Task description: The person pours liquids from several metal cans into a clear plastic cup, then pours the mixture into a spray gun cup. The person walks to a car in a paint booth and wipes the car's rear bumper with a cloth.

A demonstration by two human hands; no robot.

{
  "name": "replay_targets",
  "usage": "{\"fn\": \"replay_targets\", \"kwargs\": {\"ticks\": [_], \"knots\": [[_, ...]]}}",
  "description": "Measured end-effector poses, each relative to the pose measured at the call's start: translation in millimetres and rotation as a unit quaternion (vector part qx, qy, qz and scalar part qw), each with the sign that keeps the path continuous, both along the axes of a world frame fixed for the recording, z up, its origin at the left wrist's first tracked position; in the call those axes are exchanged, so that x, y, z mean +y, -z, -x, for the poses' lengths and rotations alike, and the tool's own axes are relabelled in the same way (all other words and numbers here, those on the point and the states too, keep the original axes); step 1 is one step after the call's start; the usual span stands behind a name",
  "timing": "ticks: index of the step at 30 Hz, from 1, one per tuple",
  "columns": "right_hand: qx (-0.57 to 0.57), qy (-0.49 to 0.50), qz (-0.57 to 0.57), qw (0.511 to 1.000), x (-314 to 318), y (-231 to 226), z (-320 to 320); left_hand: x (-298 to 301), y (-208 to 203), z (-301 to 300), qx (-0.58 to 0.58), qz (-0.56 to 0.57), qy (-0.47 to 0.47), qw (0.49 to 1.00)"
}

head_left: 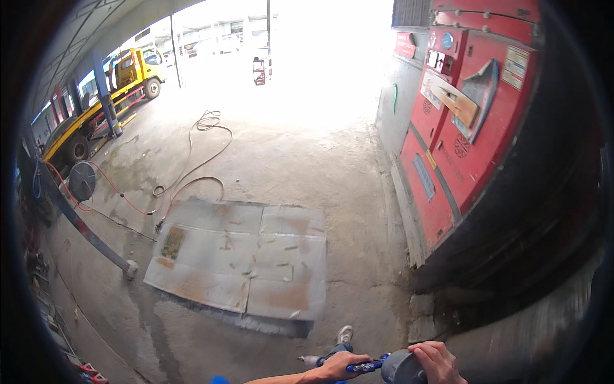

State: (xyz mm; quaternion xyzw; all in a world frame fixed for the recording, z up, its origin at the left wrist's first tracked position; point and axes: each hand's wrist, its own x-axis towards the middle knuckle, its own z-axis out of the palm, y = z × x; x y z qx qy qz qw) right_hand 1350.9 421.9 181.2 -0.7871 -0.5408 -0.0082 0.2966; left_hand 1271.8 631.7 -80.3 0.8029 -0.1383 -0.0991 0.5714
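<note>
At the lower edge my left hand point(345, 366) is closed around the blue metal body of a spray gun point(366, 367). A silver fitting point(311, 360) sticks out to the left of that hand. On the gun's right side is a round grey cup point(400, 369). My right hand point(438, 361) grips the cup from the right, its fingers curled over the rim. The lower parts of the gun and cup are cut off by the picture's edge.
A flattened, paint-stained cardboard sheet point(256, 256) lies on the concrete floor ahead. Hoses point(192, 168) snake beyond it. A slanting post point(96, 237) stands at left, and a tall red cabinet point(473, 147) at right. A yellow truck point(128, 73) is parked far left.
</note>
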Motion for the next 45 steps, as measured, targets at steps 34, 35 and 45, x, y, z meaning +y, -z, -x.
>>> {"fn": "replay_targets", "kwargs": {"ticks": [34,35,45], "knots": [[0.57,0.161,-0.28,0.755,558,198,-1236,495,-84,-1023,-0.093,-0.077,-0.57,0.813],[0.554,0.183,-0.267,0.767,574,194,-1261,516,-73,-1047,-0.073,-0.058,-0.588,0.803],[0.464,0.276,-0.205,0.816,734,173,-1520,759,-97,-1407,-0.008,0.06,-0.52,0.852]]}}
